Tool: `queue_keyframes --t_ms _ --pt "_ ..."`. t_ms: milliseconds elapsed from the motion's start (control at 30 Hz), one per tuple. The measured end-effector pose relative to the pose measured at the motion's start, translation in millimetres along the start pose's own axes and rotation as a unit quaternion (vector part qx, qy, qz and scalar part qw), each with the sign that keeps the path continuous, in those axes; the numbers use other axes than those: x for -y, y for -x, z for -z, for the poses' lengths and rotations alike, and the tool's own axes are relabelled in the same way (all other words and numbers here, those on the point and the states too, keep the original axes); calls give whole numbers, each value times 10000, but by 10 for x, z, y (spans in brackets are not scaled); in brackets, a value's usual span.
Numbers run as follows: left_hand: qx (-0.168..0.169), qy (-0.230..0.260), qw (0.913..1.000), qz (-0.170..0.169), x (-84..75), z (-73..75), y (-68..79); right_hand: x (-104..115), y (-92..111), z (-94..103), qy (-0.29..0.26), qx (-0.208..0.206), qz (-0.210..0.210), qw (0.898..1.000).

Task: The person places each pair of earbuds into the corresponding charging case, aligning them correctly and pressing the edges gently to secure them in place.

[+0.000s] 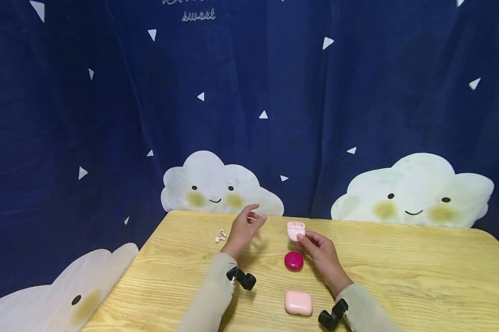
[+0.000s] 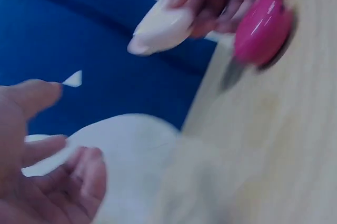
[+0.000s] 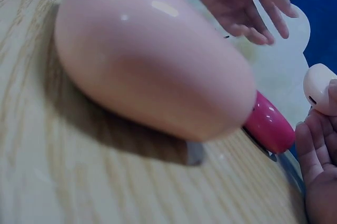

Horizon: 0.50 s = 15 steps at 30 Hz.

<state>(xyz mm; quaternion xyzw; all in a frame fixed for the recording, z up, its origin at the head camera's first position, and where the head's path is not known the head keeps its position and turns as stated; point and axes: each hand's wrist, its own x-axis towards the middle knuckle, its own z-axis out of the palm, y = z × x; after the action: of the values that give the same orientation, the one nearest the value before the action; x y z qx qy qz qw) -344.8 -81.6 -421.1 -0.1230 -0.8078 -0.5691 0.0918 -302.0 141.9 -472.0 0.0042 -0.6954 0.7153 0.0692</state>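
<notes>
My right hand (image 1: 325,260) holds a pale pink earbud case (image 1: 296,232) between thumb and fingers, above the far part of the table. Two rounded hollows show at the case's top in the head view. To its left my left hand (image 1: 243,230) is raised, fingers loosely bent and apart, with nothing in it. A pair of small white-and-pink earbuds (image 1: 220,236) lies on the table left of that hand. Between the forearms sits a round crimson case (image 1: 294,261). Nearer the front lies a pink rounded case (image 1: 298,303), which looms large in the right wrist view (image 3: 152,56).
The wooden table (image 1: 419,276) reaches back to a dark blue curtain (image 1: 232,83) printed with clouds and white triangles. A black camera mount (image 1: 242,278) sits on the left wrist, another mount (image 1: 333,315) on the right. The left wrist view is blurred.
</notes>
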Motion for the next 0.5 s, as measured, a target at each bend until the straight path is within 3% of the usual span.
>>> queue_keyframes --t_ms 100,233,333,500 --pt "-200 -923 9953 -235 -46 177 -9 0 2 -8 -39 19 14 10000" --pt "-481 -1412 9881 -371 -80 401 -17 0 4 -14 -38 10 9 10000" --pt "-595 -1622 9846 -251 -90 562 -7 1 2 -14 -41 -6 24 10000" --pt "-497 -1923 9800 105 -41 796 31 -1 2 -6 -66 -26 18 10000"
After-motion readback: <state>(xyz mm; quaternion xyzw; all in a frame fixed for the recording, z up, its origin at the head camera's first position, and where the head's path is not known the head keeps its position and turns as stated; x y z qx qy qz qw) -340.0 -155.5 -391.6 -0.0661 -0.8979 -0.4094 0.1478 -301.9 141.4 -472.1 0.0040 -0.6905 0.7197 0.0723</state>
